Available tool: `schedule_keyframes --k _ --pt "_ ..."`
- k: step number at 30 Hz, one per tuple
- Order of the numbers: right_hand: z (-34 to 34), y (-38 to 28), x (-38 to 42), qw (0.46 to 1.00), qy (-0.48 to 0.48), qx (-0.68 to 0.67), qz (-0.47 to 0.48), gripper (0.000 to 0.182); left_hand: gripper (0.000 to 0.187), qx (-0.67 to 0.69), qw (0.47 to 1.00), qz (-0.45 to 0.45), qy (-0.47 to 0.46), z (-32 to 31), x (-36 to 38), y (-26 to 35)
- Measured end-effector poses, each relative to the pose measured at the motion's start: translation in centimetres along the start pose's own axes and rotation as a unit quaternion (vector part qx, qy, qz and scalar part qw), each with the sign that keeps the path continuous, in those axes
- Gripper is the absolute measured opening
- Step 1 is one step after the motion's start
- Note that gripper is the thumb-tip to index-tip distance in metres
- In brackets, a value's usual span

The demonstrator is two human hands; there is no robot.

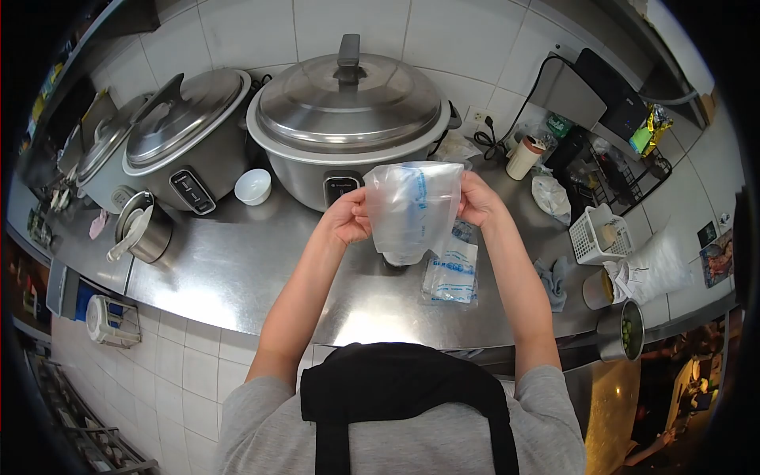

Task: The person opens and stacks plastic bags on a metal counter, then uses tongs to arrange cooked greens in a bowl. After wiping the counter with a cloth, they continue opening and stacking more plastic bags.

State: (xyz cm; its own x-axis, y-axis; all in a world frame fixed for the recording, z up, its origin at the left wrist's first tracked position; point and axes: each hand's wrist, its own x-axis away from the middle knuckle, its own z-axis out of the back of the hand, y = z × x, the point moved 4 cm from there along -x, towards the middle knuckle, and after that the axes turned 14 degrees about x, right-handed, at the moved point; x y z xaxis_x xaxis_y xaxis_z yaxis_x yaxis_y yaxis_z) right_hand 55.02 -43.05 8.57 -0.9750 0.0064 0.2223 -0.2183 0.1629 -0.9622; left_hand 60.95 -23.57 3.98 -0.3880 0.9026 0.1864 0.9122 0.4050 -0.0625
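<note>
A clear plastic bag point(413, 210) with blue print hangs between my two hands, above the steel counter. My left hand point(348, 216) pinches its left edge, and my right hand point(478, 199) grips the upper right edge. Behind the bag's lower end, a small object on the counter is mostly hidden. A stack of flat plastic bags point(451, 271) with blue lettering lies on the counter just below my right hand. Beyond the bag stands a large rice cooker point(348, 103) with its lid on.
Two more lidded cookers point(186, 131) stand at the left. Near them are a white bowl point(253, 187) and a steel pot point(144, 229) with a paddle. A white basket point(599, 236), a grey cloth point(551, 285) and a steel container point(621, 328) with green pieces are at the right.
</note>
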Motion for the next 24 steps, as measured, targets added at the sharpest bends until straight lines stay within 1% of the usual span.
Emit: schedule_keyframes --k 1,2,3,4,5,6,8,9,10,11,12,14,15,17,19,21,22,23,24 --pt "0.2 0.6 0.0 0.998 0.050 -0.012 -0.021 0.006 0.016 -0.018 1.000 -0.008 0.014 0.2 0.0 0.0" --pt "0.2 0.8 0.2 0.999 0.050 -0.012 -0.019 0.006 0.016 -0.035 0.999 -0.016 0.027 0.4 0.1 0.0" --pt "0.0 1.1 0.4 0.999 0.026 -0.008 -0.019 0.005 0.016 -0.036 0.999 -0.017 0.026 0.5 0.2 -0.1" --pt "-0.2 1.3 0.6 1.000 0.002 -0.004 -0.019 0.004 0.014 -0.076 0.996 -0.019 0.037 0.7 0.5 -0.1" --pt "-0.6 1.2 0.9 1.000 0.000 -0.003 -0.018 0.004 0.013 -0.116 0.992 -0.021 0.048 0.9 0.7 -0.1" --pt "-0.9 1.0 1.4 1.000 0.010 0.011 -0.017 0.005 0.013 -0.117 0.992 -0.022 0.048 0.9 0.9 -0.1" --pt "-0.7 1.5 1.6 0.999 0.023 0.023 -0.018 0.005 0.011 -0.240 0.970 -0.041 0.000 0.8 1.0 -0.1" --pt "-0.4 2.2 1.0 0.998 0.013 0.054 0.001 0.006 0.011 -0.240 0.970 -0.039 0.000 1.3 0.9 -0.3" --pt "0.0 2.9 0.5 0.996 0.004 0.086 0.019 0.008 0.011 -0.264 0.962 -0.065 0.028 2.2 0.7 -0.4" --pt "0.1 3.2 0.3 0.996 0.005 0.087 0.022 0.008 0.010 -0.289 0.952 -0.091 0.054 2.6 0.3 -0.3" --pt "0.1 3.8 0.1 0.998 0.021 0.063 0.015 0.009 0.010 -0.290 0.951 -0.091 0.052 2.9 -0.1 -0.5" --pt "0.2 5.4 -0.5 0.999 0.035 0.028 -0.011 0.011 0.010 -0.311 0.930 -0.168 0.099 4.4 -0.2 -0.4" --pt "0.5 6.2 -0.6 0.999 0.035 0.027 -0.013 0.011 0.010 -0.310 0.930 -0.167 0.101 5.3 -0.3 -0.5" --pt "0.9 7.6 -0.5 0.999 0.036 0.014 -0.037 0.010 0.011 -0.318 0.932 -0.138 0.102 6.4 -0.7 -1.0" --pt "0.9 8.6 -0.3 0.998 0.046 -0.002 -0.039 0.009 0.013 -0.338 0.925 -0.137 0.109 6.9 -0.8 -1.1" --pt "1.3 9.8 -0.3 0.997 0.057 -0.018 -0.041 0.008 0.010 -0.387 0.900 -0.174 0.098 6.7 -0.8 -1.0" --pt "1.7 9.9 -0.5 0.996 0.069 0.058 -0.024 0.008 0.010 -0.389 0.900 -0.172 0.095 6.6 -0.8 -1.1" --pt "1.8 9.4 -0.5 0.988 0.080 0.134 -0.007 0.010 0.009 -0.495 0.827 -0.236 0.120 5.8 -0.1 -0.7" --pt "1.8 9.2 -0.3 0.988 0.083 0.134 -0.004 0.010 0.012 -0.591 0.737 -0.294 0.143 4.7 0.7 -0.4"
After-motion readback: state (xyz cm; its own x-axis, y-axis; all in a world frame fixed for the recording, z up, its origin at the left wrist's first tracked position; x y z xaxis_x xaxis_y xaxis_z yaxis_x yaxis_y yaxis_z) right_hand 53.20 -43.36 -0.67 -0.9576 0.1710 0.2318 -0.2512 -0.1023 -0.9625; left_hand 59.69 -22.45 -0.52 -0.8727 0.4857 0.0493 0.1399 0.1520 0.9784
